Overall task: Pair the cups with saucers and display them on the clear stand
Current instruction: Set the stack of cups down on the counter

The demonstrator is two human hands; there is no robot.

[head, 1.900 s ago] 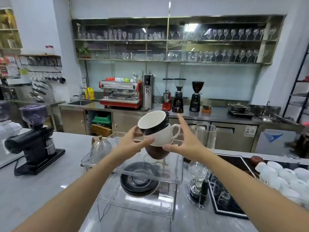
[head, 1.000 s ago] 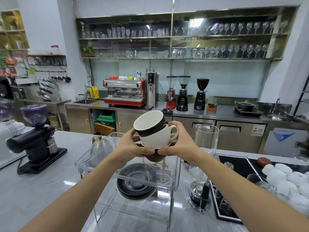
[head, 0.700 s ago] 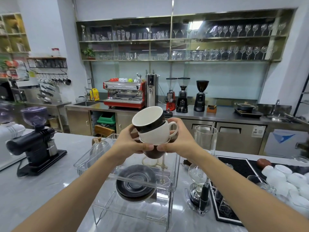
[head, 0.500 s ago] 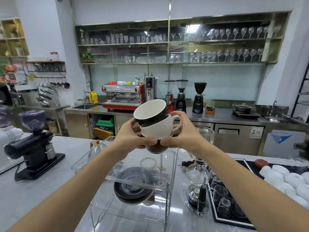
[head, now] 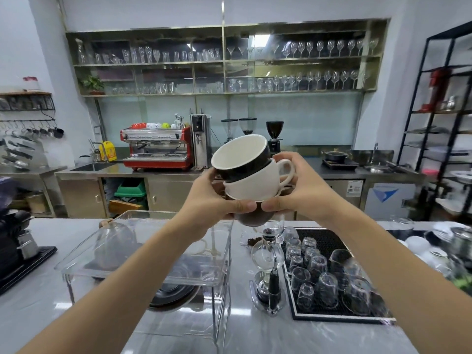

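I hold a stack of three nested cups in the air above the clear stand (head: 143, 273). A black cup with a white inside (head: 240, 157) tilts on top, a white cup (head: 251, 185) sits in the middle and a brown cup (head: 251, 217) is at the bottom. My left hand (head: 209, 200) grips the stack's left side and my right hand (head: 297, 190) grips its right side, by the white cup's handle. Dark saucers (head: 173, 293) lie stacked on the counter under the stand's top shelf. A glass dome (head: 115, 241) rests on the shelf.
A siphon coffee maker (head: 265, 264) stands right of the stand. A black mat (head: 329, 277) holds several upturned glasses. White cups (head: 421, 249) lie at far right. A black grinder (head: 15, 241) is at the left edge. The back counter carries a red espresso machine (head: 157, 148).
Both hands closed around the cup stack and lifted it higher above the stand. The view shifted to the right.
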